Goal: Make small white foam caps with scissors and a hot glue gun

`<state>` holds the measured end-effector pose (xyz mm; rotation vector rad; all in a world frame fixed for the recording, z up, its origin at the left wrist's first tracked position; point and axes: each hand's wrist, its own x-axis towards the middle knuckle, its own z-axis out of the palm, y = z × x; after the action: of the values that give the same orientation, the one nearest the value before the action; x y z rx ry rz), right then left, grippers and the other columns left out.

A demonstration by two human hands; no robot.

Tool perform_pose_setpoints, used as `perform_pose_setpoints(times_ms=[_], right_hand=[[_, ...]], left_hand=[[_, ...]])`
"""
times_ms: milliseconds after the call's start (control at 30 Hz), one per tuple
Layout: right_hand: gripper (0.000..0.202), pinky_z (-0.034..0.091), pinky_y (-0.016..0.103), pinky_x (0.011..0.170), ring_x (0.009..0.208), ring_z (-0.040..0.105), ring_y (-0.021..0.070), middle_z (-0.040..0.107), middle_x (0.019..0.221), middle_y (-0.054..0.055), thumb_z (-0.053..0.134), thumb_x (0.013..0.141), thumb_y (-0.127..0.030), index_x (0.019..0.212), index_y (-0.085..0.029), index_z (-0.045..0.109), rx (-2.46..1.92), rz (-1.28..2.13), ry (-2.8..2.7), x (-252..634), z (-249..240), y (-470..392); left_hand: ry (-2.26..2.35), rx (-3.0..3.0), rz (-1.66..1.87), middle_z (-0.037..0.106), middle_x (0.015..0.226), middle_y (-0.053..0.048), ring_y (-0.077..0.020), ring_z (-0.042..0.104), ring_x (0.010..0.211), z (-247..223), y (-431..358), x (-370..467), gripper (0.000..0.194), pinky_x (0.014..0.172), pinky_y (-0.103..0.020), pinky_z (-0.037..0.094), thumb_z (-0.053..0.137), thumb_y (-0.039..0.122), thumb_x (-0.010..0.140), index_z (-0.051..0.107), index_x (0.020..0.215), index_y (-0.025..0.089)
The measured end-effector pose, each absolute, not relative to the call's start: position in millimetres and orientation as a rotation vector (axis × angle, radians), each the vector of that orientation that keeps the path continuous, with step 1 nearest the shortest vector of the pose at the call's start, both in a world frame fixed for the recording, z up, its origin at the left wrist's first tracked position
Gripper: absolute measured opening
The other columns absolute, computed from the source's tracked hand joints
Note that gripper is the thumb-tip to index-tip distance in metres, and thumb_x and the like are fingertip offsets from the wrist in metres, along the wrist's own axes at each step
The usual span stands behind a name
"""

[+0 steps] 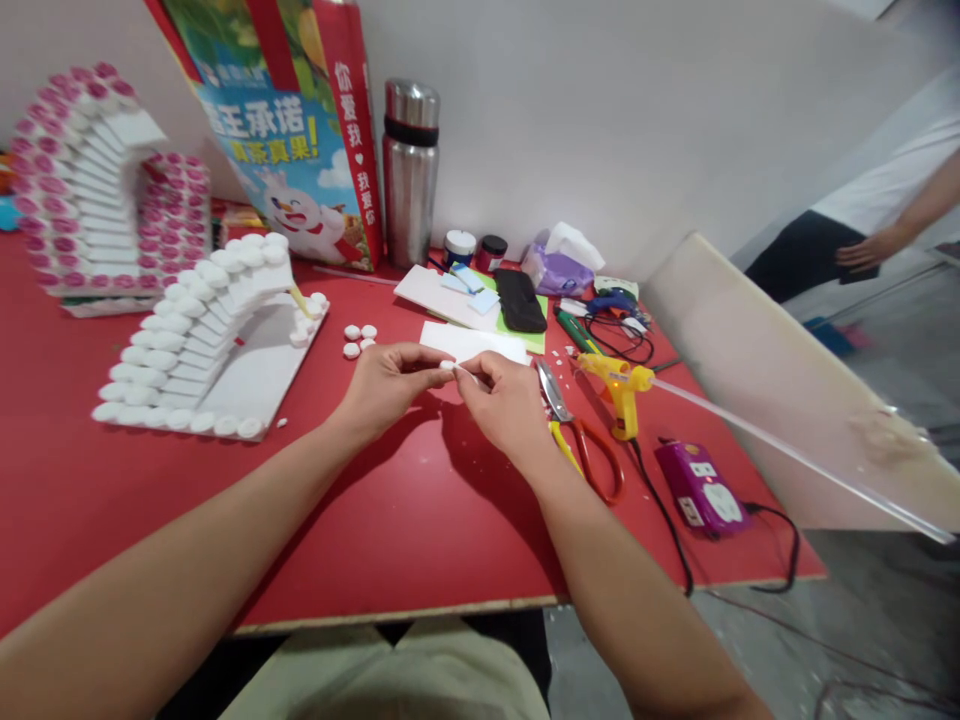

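Note:
My left hand pinches a small white disc between thumb and fingers. Close against it, my right hand has thumb and forefinger pressed together on what looks like a thin white strip, mostly hidden by the fingers. Several matching white discs lie left of my hands. Further left stands a white stair-like model edged with such discs. Scissors with red and yellow handles lie beside my right hand. White sheets rest just behind both hands.
A yellow glue gun with a long clear stick stands at right, near a purple power socket box and cords. Behind are a steel flask, a printed bag and a pink-and-white model. Another person's hand shows far right.

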<state>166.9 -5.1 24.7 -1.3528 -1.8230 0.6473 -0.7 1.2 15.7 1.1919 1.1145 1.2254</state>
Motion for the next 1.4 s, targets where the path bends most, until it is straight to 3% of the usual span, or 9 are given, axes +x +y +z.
perform_pose_setpoints(times_ms=[100, 233, 567, 733, 900, 1133, 1400], right_hand=[[0.017, 0.031, 0.028, 0.059, 0.058, 0.043, 0.0112, 0.053, 0.062, -0.002, 0.058, 0.09, -0.024, 0.075, -0.017, 0.065, -1.285, 0.512, -1.934, 167.2, 26.5, -7.3], [0.014, 0.032, 0.027, 0.06, 0.059, 0.045, 0.0111, 0.054, 0.063, -0.003, 0.056, 0.088, -0.019, 0.08, -0.017, 0.067, -1.215, 0.61, -1.991, 170.3, 31.5, -8.3], [0.019, 0.035, 0.026, 0.061, 0.062, 0.048, 0.0118, 0.063, 0.069, -0.001, 0.064, 0.089, -0.033, 0.078, -0.018, 0.067, -1.287, 0.731, -1.903, 169.2, 29.5, -5.8], [0.021, 0.034, 0.026, 0.058, 0.06, 0.047, 0.0114, 0.062, 0.067, -0.002, 0.064, 0.088, -0.035, 0.076, -0.018, 0.066, -1.326, 0.803, -1.838, 170.7, 26.9, -1.5], [0.02, 0.037, 0.026, 0.059, 0.062, 0.052, 0.0121, 0.066, 0.07, 0.0, 0.063, 0.089, -0.035, 0.081, -0.018, 0.069, -1.327, 0.777, -1.835, 172.2, 26.0, 0.3], [0.027, 0.045, 0.025, 0.058, 0.056, 0.059, 0.0121, 0.07, 0.071, 0.001, 0.066, 0.089, -0.043, 0.086, -0.017, 0.07, -1.284, 1.113, -1.662, 174.8, 31.7, 1.1], [0.021, 0.037, 0.027, 0.06, 0.06, 0.052, 0.0129, 0.064, 0.066, 0.0, 0.063, 0.09, -0.033, 0.075, -0.019, 0.066, -1.373, 0.504, -1.847, 169.5, 26.5, -5.0]], left_hand=[[1.138, 1.218, 1.271, 0.079, 0.08, -0.008, -0.0187, 0.07, 0.073, 15.2, 0.1, 1.1, 0.021, 0.072, -0.032, 0.057, 0.087, 0.025, 0.064, 0.081, 0.082, 0.014], [1.153, 1.305, 1.313, 0.079, 0.08, -0.007, -0.0181, 0.07, 0.073, 13.3, -1.2, -0.7, 0.02, 0.072, -0.03, 0.056, 0.087, 0.025, 0.064, 0.08, 0.079, 0.014], [1.236, 1.482, 1.364, 0.073, 0.072, -0.002, -0.0149, 0.066, 0.067, 9.1, -8.3, 8.1, 0.01, 0.064, -0.026, 0.052, 0.077, 0.024, 0.075, 0.074, 0.076, 0.015], [1.158, 1.579, 1.325, 0.076, 0.084, -0.005, -0.0174, 0.069, 0.076, 11.7, -7.4, 6.5, 0.014, 0.072, -0.029, 0.055, 0.074, 0.022, 0.079, 0.08, 0.09, 0.016], [1.057, 1.516, 1.283, 0.078, 0.1, -0.009, -0.0218, 0.073, 0.086, 7.9, -4.8, 5.0, 0.023, 0.08, -0.035, 0.058, 0.074, 0.034, 0.083, 0.082, 0.098, 0.019], [1.103, 1.349, 1.3, 0.079, 0.096, -0.007, -0.0221, 0.072, 0.087, 8.7, -2.8, 3.3, 0.022, 0.084, -0.035, 0.059, 0.078, 0.035, 0.079, 0.081, 0.093, 0.018], [1.059, 1.184, 1.315, 0.08, 0.093, -0.008, -0.0207, 0.072, 0.081, 7.4, -5.4, 10.6, 0.027, 0.081, -0.036, 0.06, 0.083, 0.034, 0.074, 0.081, 0.094, 0.016]])
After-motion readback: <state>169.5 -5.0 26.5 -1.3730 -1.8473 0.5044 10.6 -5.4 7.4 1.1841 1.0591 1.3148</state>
